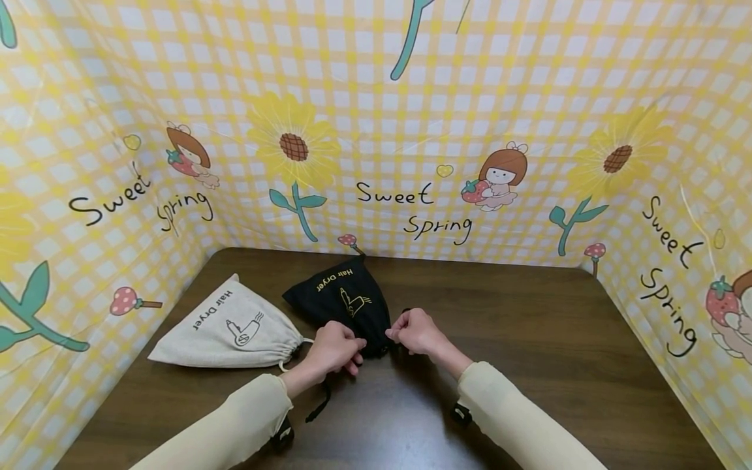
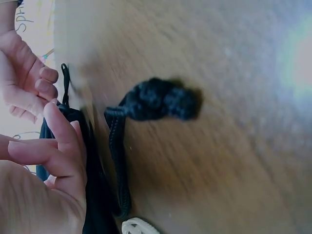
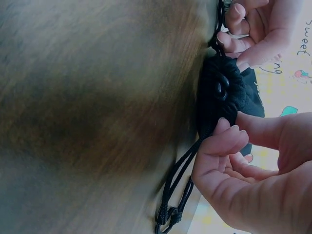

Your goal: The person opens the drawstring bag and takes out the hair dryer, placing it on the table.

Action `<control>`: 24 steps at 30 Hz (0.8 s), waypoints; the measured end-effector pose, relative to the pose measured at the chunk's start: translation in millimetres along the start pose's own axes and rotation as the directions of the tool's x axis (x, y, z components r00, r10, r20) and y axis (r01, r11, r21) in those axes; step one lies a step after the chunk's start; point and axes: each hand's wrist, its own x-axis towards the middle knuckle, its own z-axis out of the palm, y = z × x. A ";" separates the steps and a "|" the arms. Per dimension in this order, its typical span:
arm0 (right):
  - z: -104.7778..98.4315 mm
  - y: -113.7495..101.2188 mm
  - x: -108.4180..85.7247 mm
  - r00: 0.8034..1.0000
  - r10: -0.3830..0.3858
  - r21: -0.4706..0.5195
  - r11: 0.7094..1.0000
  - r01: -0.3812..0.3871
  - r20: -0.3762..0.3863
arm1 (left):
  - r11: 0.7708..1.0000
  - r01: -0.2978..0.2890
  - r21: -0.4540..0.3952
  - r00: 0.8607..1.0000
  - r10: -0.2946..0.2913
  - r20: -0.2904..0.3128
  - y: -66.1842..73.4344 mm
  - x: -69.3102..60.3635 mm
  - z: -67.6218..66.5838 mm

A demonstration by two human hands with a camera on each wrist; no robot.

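Observation:
A black drawstring pouch printed "Hair Dryer" lies on the table, its gathered mouth toward me. My left hand pinches the left side of that mouth. On the opposite side, my right hand pinches the fabric edge between thumb and curled fingers. The right wrist view shows the puckered mouth drawn nearly closed between both hands. A looped black cord trails from the right side. Another black cord with a knotted end hangs out on the left, large in the left wrist view.
A cream drawstring pouch, also printed "Hair Dryer", lies left of the black one, its white cord loop near my left wrist. The brown wooden table is enclosed by yellow checked cloth walls at the back and sides.

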 end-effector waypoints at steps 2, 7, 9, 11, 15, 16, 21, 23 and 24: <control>0.1 0.2 0.1 1.000 -0.001 -0.002 1.000 0.001 -0.001 | 0.999 0.018 -0.045 1.000 -0.017 0.007 0.3 -1.6 -0.5; 0.7 0.4 0.9 1.000 0.000 -0.006 1.000 0.000 -0.005 | 0.971 0.101 -0.216 0.994 -0.091 0.056 -0.1 -3.3 -1.9; 0.7 0.3 1.3 1.000 -0.001 -0.006 1.000 0.001 -0.008 | 0.949 0.138 -0.283 0.989 -0.120 0.082 -0.6 -2.8 -2.7; 0.8 0.2 1.6 1.000 -0.005 -0.009 1.000 0.005 -0.010 | 0.924 0.174 -0.340 0.984 -0.148 0.103 -0.4 -2.7 -3.8; 1.1 0.4 1.8 1.000 -0.015 -0.012 1.000 0.015 -0.013 | 0.892 0.222 -0.395 0.974 -0.189 0.121 0.3 -3.0 -5.2; 1.1 0.4 1.8 1.000 -0.018 -0.012 1.000 0.018 -0.013 | 0.888 0.228 -0.400 0.973 -0.195 0.123 0.6 -3.1 -5.5; 1.7 -0.6 1.1 1.000 -0.025 -0.009 1.000 0.025 -0.011 | 0.886 0.237 -0.399 0.971 -0.201 0.132 -0.6 -2.4 -5.5; 2.3 -0.8 0.7 1.000 -0.024 -0.005 1.000 0.024 -0.009 | 0.883 0.241 -0.401 0.970 -0.203 0.137 -1.8 -2.6 -5.3; 2.5 -0.7 0.5 1.000 -0.022 0.001 1.000 0.022 -0.007 | 0.881 0.245 -0.406 0.969 -0.205 0.140 -2.3 -2.8 -5.2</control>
